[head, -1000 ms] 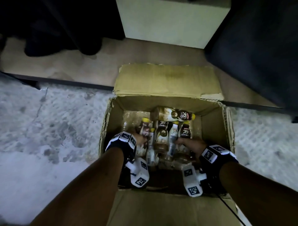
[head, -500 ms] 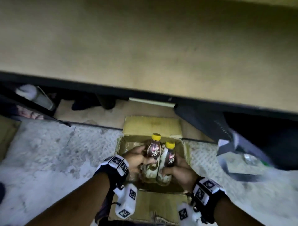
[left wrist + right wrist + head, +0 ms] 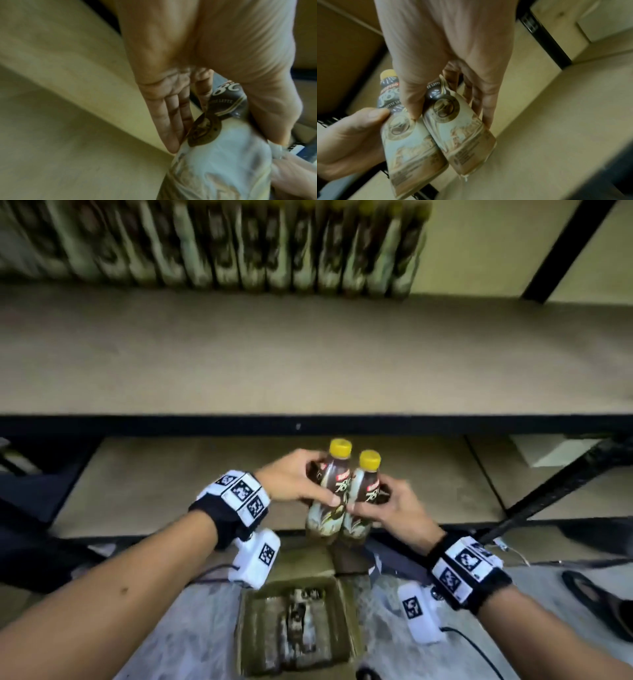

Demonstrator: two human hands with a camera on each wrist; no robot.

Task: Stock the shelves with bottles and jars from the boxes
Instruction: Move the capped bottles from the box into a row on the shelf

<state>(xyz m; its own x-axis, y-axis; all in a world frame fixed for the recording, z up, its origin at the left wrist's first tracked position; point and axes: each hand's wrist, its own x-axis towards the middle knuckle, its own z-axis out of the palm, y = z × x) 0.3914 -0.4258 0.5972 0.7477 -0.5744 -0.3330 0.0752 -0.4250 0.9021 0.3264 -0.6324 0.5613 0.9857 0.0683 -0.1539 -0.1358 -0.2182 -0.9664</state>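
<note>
Two yellow-capped coffee latte bottles stand upright and touching in the air — the left bottle (image 3: 328, 494) gripped by the left hand (image 3: 294, 481), the right bottle (image 3: 363, 501) by the right hand (image 3: 394, 510). Both hover above the open cardboard box (image 3: 349, 642) on the floor, in front of the lower shelf (image 3: 171, 487). Blurred bottles (image 3: 239, 241) line the upper shelf (image 3: 308, 354).

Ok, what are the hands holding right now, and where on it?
Two yellow-capped bottles, side by side and upright. The left hand grips the left bottle around its middle; the right hand grips the right bottle the same way.
</note>
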